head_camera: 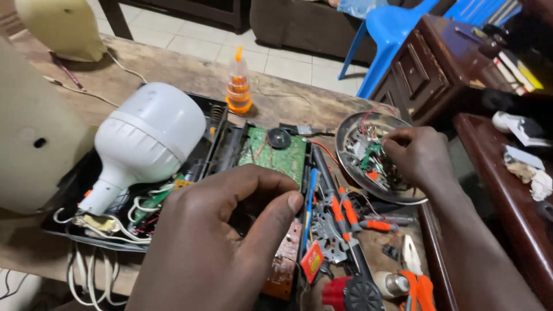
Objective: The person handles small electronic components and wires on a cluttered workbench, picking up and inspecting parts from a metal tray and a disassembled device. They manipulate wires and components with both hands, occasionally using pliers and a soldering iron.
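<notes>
A worn, scratched wooden workbench (190, 69) fills most of the view, with a dark brown wooden cabinet (423, 72) and a bright blue plastic chair (383, 34) standing beyond its far edge. On the bench sits an opened black plastic device casing (86, 173), and across its left half lies a big white plastic bulb with a domed head and narrow neck (144, 141), over a tangle of white and coloured wires.

The left hand (213, 242) hangs low over the casing, close to the camera, its fingers curled inward and the thumb pressed up toward the fingertips; whether anything small is caught between them I cannot tell. Just beyond its knuckles lies a green rectangular circuit board (275, 154) with a round black part on it, seated in the casing's right half.

To the right of the board rests a round shiny metal dish (345, 135) holding loose electronic scraps and red wires. The right hand (417, 158) reaches into that dish, fingertips drawn together among the small parts at its middle, though what they pinch is too small to make out.

Between the hands lie orange-and-black handled screwdrivers (348, 216), a blue pen-like tool (311, 196) and, nearer the bench's front edge, orange-handled pliers (420, 288). At the back stands a small clear bottle with an orange cap and base (238, 86).
</notes>
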